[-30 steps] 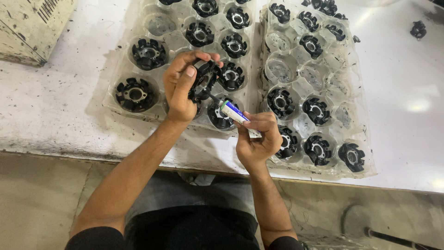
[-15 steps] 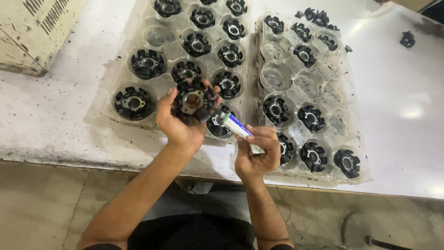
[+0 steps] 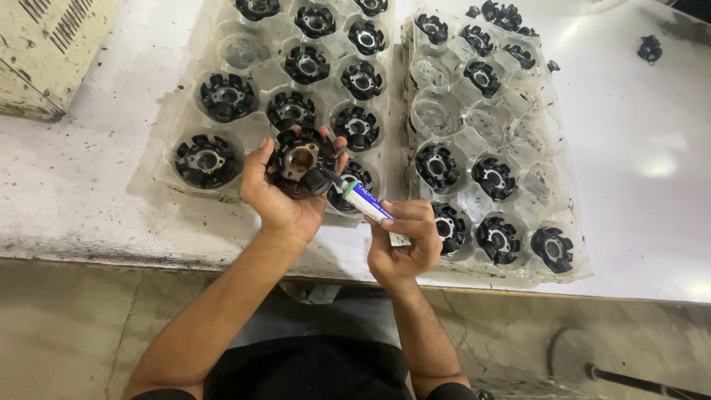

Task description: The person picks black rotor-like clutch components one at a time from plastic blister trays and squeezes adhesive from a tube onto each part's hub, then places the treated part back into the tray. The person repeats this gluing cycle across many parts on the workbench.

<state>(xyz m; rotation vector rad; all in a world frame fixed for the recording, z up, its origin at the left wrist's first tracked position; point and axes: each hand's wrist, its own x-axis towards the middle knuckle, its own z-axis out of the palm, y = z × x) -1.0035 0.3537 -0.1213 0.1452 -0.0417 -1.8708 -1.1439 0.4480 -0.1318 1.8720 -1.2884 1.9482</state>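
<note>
Since half a second ago I see little change: my left hand (image 3: 285,194) has kept the black round part (image 3: 300,161) face-up, and the nozzle of the small tube (image 3: 368,204) now sits right at the part's lower right edge rather than just off it. My left hand is cupped around the part from below, fingers curled up at its rim. My right hand (image 3: 404,241) is pinched shut on the tube's flat end. The part is a dark ring with stubby lobes all round and a brownish hollow centre, held above the near edge of the white table (image 3: 89,185). Under and beyond it lie two clear plastic trays (image 3: 404,111) side by side, most pockets filled with the same black parts, a few empty. A cream box (image 3: 44,52) stands at far left. One loose black piece (image 3: 649,48) lies at far right.
</note>
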